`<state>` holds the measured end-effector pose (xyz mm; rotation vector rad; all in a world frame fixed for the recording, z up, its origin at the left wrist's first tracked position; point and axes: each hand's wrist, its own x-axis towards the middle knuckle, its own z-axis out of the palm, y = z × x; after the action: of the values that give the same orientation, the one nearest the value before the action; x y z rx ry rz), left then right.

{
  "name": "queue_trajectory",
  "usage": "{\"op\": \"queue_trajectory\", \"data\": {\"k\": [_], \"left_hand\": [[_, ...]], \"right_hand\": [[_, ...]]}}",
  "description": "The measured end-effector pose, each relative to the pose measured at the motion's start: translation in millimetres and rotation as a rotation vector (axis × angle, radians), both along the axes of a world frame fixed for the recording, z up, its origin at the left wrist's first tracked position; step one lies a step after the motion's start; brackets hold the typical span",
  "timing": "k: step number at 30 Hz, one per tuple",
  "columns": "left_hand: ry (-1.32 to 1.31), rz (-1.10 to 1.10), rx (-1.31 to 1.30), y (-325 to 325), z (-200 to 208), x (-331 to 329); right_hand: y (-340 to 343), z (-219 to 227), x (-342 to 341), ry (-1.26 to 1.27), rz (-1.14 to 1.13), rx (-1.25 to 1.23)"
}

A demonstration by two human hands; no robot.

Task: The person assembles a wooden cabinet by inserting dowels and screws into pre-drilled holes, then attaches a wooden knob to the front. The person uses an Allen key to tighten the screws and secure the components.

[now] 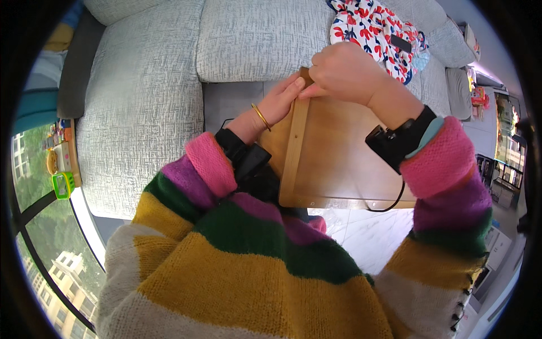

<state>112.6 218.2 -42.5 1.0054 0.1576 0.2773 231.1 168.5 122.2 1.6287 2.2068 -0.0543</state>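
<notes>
In front of me is a flat light-brown wooden panel with a narrow wooden strip along its left side. The strip shows a small dark hole near its middle. My left hand, with a gold bangle at the wrist, grips the strip's far end, thumb on top. Over that same end, my right hand is closed in a fist, its thumb side beside the strip. What the right fingers hold, if anything, is hidden. Black devices are strapped at both wrists, and a dark cable hangs from the right one.
A light grey textured sofa runs along the left and far side. On it lie a red, white and navy patterned cloth and a dark phone-like object. A green toy stands by the window at left.
</notes>
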Motion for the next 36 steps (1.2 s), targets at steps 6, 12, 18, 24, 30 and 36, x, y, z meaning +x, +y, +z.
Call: {"op": "queue_trajectory", "data": {"k": [6, 12, 18, 24, 30, 36], "left_hand": [[-0.004, -0.065, -0.091, -2, 4, -4], [-0.044, -0.06, -0.07, -5, 21, -6], [-0.093, -0.077, -0.005, 0, 18, -4], [-0.082, -0.096, -0.028, -1, 19, -6], [-0.07, -0.079, -0.03, -5, 18, -7], [-0.09, -0.028, -0.034, -11, 16, -6]], "right_hand": [[15, -11, 1, 0.034, -0.491, -0.063], [3, -17, 28, 0.746, -1.213, -0.237], [-5, -21, 22, 0.316, -0.626, 0.328], [-13, 7, 32, 0.31, -0.051, 0.244], [-3, 8, 41, 0.146, 0.219, 0.178], [-31, -1, 17, 0.012, -0.262, 0.155]]}}
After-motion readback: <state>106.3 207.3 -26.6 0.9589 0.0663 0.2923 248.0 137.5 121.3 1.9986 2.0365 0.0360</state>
